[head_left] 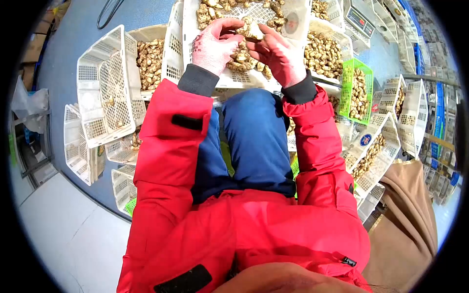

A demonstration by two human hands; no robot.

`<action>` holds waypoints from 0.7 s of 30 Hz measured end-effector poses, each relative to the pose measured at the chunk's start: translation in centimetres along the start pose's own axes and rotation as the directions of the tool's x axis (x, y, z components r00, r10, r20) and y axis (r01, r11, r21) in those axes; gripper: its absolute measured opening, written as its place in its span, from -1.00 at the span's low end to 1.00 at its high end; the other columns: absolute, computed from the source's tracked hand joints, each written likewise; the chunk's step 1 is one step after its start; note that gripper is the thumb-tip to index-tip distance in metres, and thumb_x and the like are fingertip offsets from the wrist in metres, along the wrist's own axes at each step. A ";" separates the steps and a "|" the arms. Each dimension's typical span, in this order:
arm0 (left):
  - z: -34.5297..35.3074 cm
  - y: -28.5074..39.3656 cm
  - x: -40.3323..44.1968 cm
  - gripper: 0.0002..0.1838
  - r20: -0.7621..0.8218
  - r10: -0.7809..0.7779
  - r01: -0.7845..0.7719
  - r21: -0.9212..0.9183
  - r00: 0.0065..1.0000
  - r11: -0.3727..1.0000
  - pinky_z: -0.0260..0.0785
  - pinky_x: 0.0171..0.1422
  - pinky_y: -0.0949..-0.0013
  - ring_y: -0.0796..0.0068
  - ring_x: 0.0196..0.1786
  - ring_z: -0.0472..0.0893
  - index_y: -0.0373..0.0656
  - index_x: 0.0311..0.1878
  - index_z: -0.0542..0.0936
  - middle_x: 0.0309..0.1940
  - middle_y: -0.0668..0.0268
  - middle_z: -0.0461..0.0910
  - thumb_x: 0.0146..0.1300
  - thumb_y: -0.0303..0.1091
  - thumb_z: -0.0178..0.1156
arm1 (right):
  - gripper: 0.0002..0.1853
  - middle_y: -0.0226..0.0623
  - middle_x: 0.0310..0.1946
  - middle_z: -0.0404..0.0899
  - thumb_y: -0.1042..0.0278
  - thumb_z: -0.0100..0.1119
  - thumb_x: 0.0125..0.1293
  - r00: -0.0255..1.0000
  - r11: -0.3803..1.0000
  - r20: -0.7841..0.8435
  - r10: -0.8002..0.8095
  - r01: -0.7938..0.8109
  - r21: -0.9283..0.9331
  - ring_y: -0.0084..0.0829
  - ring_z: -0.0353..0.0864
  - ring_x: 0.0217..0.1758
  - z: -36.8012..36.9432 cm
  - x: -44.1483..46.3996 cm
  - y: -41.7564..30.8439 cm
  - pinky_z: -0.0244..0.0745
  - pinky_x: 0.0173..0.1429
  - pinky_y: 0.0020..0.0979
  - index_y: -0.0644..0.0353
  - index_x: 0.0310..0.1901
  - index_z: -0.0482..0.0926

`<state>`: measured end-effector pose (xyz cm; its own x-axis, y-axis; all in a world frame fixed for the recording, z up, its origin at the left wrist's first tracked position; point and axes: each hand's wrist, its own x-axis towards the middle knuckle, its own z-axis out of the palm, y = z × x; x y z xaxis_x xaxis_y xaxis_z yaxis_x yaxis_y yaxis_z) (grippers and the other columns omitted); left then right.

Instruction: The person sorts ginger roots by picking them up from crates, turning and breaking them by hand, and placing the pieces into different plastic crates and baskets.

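Note:
Between my two hands, above a white crate (188,34), is a knobby cream-and-brown mushroom-like piece (249,29). My left hand (219,43), in a pale pinkish glove with dark print on its back, pinches it from the left. The fingers of my right hand (276,52), gloved alike, close on it from the right. Similar brown lumps (240,58) lie in the crate under my hands. Whether they are mushrooms or roots is not clear. My fingers partly cover the held piece.
White crates of similar lumps stand left (150,63) and right (323,54). A green basket (359,93) sits at the right, below a digital scale (359,20). A tilted white crate (105,88) is at the left. Brown cloth (405,215) hangs lower right.

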<state>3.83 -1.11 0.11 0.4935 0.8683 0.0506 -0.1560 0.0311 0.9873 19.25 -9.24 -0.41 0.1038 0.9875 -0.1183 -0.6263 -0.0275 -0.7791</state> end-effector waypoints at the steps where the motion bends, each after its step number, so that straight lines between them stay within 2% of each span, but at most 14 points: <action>1: 0.1 0.0 -0.1 -0.65 0.020 0.019 -0.018 -0.026 1.000 0.999 0.36 0.02 0.52 0.53 -0.11 0.51 -0.27 -0.05 0.45 -0.15 0.26 0.52 0.03 -0.69 0.11 | -0.46 -0.15 -0.10 0.47 0.32 0.06 0.24 0.999 0.999 -0.009 -0.033 0.033 -0.043 -0.36 0.53 -0.09 0.3 0.1 0.0 0.45 -0.01 -0.42 0.37 0.20 0.18; 6: -0.2 0.1 -0.1 -0.68 0.096 0.006 0.001 -0.068 0.995 0.998 0.35 0.04 0.52 0.54 -0.12 0.51 -0.27 -0.08 0.46 -0.15 0.27 0.52 0.04 -0.69 0.09 | -0.48 -0.18 -0.19 0.52 0.50 0.06 0.16 0.989 0.982 -0.109 -0.101 0.082 -0.168 -0.44 0.57 -0.25 0.5 0.4 -0.1 0.48 -0.14 -0.52 0.38 0.18 0.22; 8: -0.1 0.1 -0.1 -0.67 0.095 -0.016 0.016 0.008 0.995 1.000 0.34 0.03 0.53 0.56 -0.12 0.50 -0.26 -0.08 0.47 -0.14 0.29 0.52 0.04 -0.68 0.09 | -0.49 -0.18 -0.21 0.53 0.54 0.05 0.14 0.980 0.961 -0.142 -0.139 0.099 -0.258 -0.47 0.57 -0.29 0.4 0.4 0.0 0.47 -0.18 -0.53 0.38 0.16 0.25; 11: 0.2 0.2 -0.1 -0.66 0.099 -0.035 0.024 0.110 0.994 0.994 0.33 0.03 0.54 0.59 -0.13 0.49 -0.26 -0.04 0.45 -0.14 0.31 0.51 0.05 -0.64 0.09 | -0.52 -0.21 -0.26 0.54 0.55 0.08 0.11 0.970 0.962 -0.175 -0.167 0.122 -0.246 -0.50 0.55 -0.35 0.1 0.4 0.2 0.46 -0.23 -0.55 0.38 0.12 0.30; 13: 0.2 0.2 -0.1 -0.64 0.095 -0.052 0.047 0.051 0.994 0.998 0.32 0.03 0.55 0.60 -0.13 0.48 -0.27 -0.01 0.44 -0.13 0.31 0.51 0.06 -0.61 0.10 | -0.54 -0.22 -0.30 0.54 0.56 0.07 0.09 0.966 0.956 -0.186 -0.178 0.126 -0.263 -0.50 0.55 -0.37 -0.4 0.6 0.4 0.45 -0.25 -0.56 0.38 0.09 0.33; 15: 0.1 -0.4 0.0 -0.59 0.113 -0.033 0.035 -0.017 0.993 0.999 0.31 0.04 0.56 0.61 -0.11 0.46 -0.28 0.05 0.40 -0.10 0.28 0.48 0.07 -0.56 0.12 | -0.55 -0.22 -0.31 0.54 0.56 0.06 0.09 0.966 0.955 -0.189 -0.177 0.122 -0.272 -0.51 0.55 -0.38 -0.4 0.6 0.3 0.45 -0.26 -0.56 0.37 0.08 0.34; 18: 0.1 -0.4 0.1 -0.57 0.136 -0.171 0.182 -0.073 0.976 0.981 0.30 0.04 0.54 0.59 -0.07 0.45 -0.27 0.08 0.38 -0.08 0.25 0.46 0.09 -0.52 0.12 | -0.52 -0.22 -0.29 0.53 0.55 0.06 0.10 0.972 0.962 -0.173 -0.158 0.113 -0.248 -0.51 0.55 -0.32 -0.5 0.4 0.3 0.45 -0.22 -0.56 0.40 0.11 0.31; 19: 0.2 -0.1 0.0 -0.57 0.125 -0.136 0.133 0.026 0.983 0.991 0.29 0.05 0.52 0.55 -0.05 0.45 -0.26 0.10 0.37 -0.07 0.23 0.46 0.11 -0.48 0.12 | -0.51 -0.22 -0.27 0.52 0.54 0.06 0.10 0.977 0.968 -0.145 -0.153 0.118 -0.223 -0.51 0.54 -0.30 -1.0 0.5 0.5 0.46 -0.20 -0.55 0.41 0.12 0.30; 21: 0.1 -0.1 0.0 -0.57 0.135 -0.143 0.144 0.007 0.980 0.990 0.28 0.07 0.51 0.53 -0.04 0.44 -0.26 0.10 0.38 -0.07 0.23 0.46 0.12 -0.47 0.12 | -0.49 -0.21 -0.21 0.50 0.50 0.08 0.13 0.987 0.971 -0.093 -0.134 0.112 -0.210 -0.51 0.53 -0.23 -1.0 0.6 0.7 0.46 -0.12 -0.53 0.45 0.13 0.26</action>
<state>3.94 -1.16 0.01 0.6215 0.7801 -0.0716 -0.0774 0.1521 0.9853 19.63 -8.87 -1.69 0.2576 0.9637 -0.0697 -0.4343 0.0511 -0.8993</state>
